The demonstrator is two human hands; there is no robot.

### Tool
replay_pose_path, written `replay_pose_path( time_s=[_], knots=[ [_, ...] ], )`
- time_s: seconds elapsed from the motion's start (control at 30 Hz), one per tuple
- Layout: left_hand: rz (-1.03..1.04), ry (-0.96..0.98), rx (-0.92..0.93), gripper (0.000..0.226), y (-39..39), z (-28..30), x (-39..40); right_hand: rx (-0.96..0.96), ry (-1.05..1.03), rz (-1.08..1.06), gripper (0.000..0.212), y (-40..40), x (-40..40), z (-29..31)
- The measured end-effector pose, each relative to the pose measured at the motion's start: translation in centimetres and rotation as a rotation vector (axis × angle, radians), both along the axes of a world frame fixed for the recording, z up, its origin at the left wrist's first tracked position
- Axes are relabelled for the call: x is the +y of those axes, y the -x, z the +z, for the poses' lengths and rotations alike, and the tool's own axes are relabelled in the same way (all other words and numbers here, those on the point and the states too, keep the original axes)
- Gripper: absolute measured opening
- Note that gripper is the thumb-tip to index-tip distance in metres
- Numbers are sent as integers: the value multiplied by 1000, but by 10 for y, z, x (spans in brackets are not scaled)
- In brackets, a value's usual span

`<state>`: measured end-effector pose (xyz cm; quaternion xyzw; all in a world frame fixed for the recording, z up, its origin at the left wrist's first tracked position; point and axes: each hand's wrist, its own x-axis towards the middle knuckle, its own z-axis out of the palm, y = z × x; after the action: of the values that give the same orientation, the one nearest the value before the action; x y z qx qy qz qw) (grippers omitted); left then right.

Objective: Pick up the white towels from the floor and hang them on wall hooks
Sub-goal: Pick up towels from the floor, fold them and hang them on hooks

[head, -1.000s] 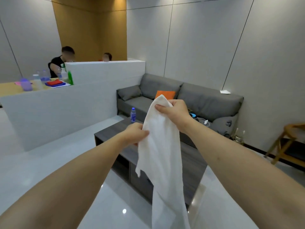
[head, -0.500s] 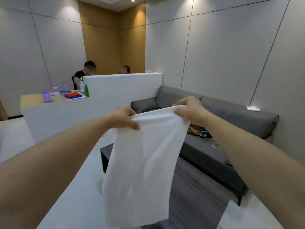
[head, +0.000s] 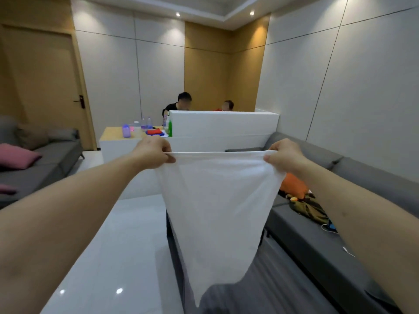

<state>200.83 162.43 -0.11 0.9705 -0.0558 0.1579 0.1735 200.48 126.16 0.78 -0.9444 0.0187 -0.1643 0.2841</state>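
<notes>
White towel (head: 215, 207) held up at chest height, spread flat and facing the camera, clear of the floor. Top hem pulled taut and level between both hands; long axis vertical, narrowing downward to a point at bottom, low end hanging in front of dark coffee table (head: 267, 288). Left hand (head: 152, 152) pinching upper left corner, fingers curled over hem, thumb beneath. Right hand (head: 286, 155) gripping upper right corner likewise, cloth bunched in fist. Arms outstretched, well apart. Grey sofa (head: 322, 227) to the right, with orange cushion (head: 292, 185) partly behind towel edge. White partition (head: 223, 125) beyond the towel; two seated people behind it. Second sofa at left with pink cushion (head: 17, 155). Wooden door (head: 45, 91) at far left.
</notes>
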Motion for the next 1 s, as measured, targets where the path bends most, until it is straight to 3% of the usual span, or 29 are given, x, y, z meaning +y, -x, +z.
replay_pose_path(
  time_s=[0.2,0.4,0.57,0.73,1.0],
  knots=[
    [68,-62,-146,13,-51,7,-21,-53,4,-12,18,-63,-18,8],
    [155,-85,-145,17,-149,0,-20,-52,197,-77,10,-155,-9,4],
    [206,-60,-97,12,-240,-9,-3,-23,77,-24,13,-251,11,-2],
    [219,-5,-144,10,-307,2,16,-126,19,-1,14,-328,33,3],
    [235,76,-295,18,-343,21,5,-265,-89,41,11,-374,23,8]
  ],
)
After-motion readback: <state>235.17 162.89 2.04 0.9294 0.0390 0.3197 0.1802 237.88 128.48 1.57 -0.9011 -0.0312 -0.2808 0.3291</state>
